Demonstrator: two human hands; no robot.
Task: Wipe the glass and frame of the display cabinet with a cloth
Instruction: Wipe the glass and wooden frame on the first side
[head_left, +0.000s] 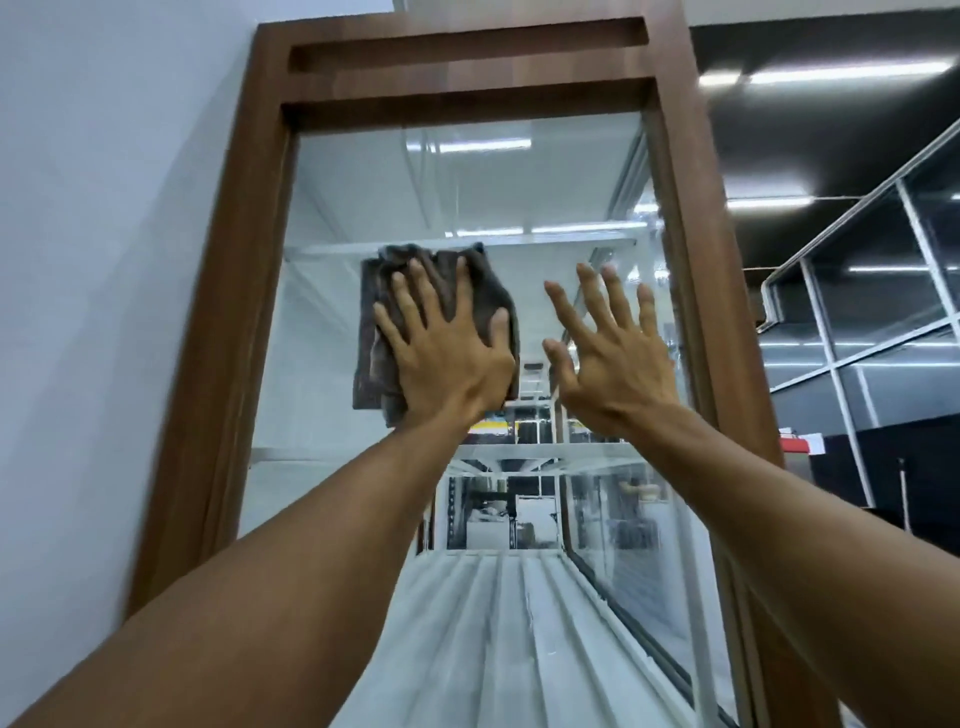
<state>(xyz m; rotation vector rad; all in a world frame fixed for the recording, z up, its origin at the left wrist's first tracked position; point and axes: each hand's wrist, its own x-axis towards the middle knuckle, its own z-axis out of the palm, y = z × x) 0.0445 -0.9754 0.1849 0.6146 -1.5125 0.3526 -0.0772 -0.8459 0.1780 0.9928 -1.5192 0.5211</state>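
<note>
Mid-wipe, by my read: left hand (447, 353), fingers spread flat, presses the dark cloth (379, 332) on the glass (467, 176) centre-frame, right hand (613, 358) spread bare beside it (contact unclear); wooden frame (228, 322) likely remains.

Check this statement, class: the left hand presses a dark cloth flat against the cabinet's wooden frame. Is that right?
Wrong place. The head view shows the left hand pressing the dark cloth flat against the glass, inside the wooden frame.
</note>
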